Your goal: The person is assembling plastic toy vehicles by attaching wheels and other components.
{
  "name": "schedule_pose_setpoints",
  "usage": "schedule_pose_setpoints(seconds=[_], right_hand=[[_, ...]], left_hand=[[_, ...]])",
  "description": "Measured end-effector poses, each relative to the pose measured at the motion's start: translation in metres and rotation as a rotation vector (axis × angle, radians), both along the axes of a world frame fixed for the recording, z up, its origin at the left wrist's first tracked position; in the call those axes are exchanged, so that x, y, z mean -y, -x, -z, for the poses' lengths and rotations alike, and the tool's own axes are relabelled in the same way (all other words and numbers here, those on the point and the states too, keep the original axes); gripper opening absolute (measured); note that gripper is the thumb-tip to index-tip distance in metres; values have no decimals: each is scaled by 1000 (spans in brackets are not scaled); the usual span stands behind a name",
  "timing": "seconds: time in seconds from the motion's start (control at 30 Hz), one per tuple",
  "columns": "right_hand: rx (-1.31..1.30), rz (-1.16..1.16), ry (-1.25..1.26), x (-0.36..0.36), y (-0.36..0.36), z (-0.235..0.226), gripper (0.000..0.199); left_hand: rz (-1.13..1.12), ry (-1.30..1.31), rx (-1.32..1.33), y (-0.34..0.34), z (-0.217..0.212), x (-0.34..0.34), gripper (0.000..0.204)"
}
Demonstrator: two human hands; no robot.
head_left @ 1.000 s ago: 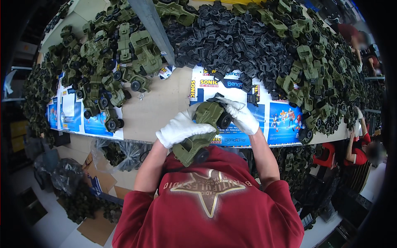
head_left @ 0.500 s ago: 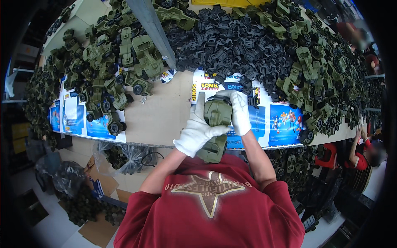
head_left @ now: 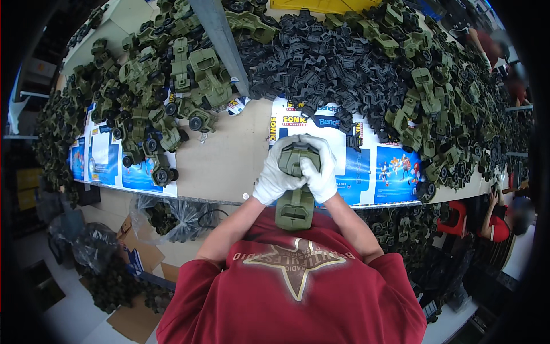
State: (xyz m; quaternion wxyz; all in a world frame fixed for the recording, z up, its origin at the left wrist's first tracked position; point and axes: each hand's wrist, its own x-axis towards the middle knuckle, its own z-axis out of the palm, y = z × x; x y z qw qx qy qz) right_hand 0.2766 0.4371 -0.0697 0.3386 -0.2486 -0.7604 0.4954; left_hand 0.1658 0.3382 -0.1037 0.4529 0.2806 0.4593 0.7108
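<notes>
Both hands in white gloves, closed in on one object from opposite sides. Left hand (head_left: 274, 179) wraps the left flank of a green toy vehicle (head_left: 294, 211), thumb laid across its middle; right hand (head_left: 324, 176) grips the right flank, thumb pressing on the upper face. Fingertips of both curl round the far end, where a dark strip shows; cannot tell whether that strip is a separate part.

Vehicle position: in line with the shirt front (head_left: 298, 286), near end toward the body, far end over a printed sheet (head_left: 355, 178) at the front edge of the table (head_left: 220, 163). Contact with the tabletop: cannot tell.

Surroundings: black plastic parts (head_left: 321, 57) heaped beyond the hands; green vehicles piled to the left (head_left: 206, 71) and right (head_left: 423, 92); grey post (head_left: 220, 46) rising between the left pile and the black heap; yellow bin (head_left: 323, 5) at the far side
</notes>
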Motion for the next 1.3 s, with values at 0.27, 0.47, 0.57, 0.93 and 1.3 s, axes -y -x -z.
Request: schedule_pose_setpoints(seconds=[0.27,0.47,0.57,0.93,1.3], right_hand=[[-35,-51,-74,19,-2,6,31],[105,-73,482,20,-2,26,53],[6,-355,1331,24,-26,27,65],[-1138,102,820,-157,-81,-46,48],[990,-461,-538,-60,10,83,64]], left_hand=[[-80,109,-252,-7,1,30,92],[-169,167,-27,3,14,24,81],[-183,159,16,31,-16,26,71],[-903,919,-531,244,72,60,86],[-634,486,329,192,98,103,37]])
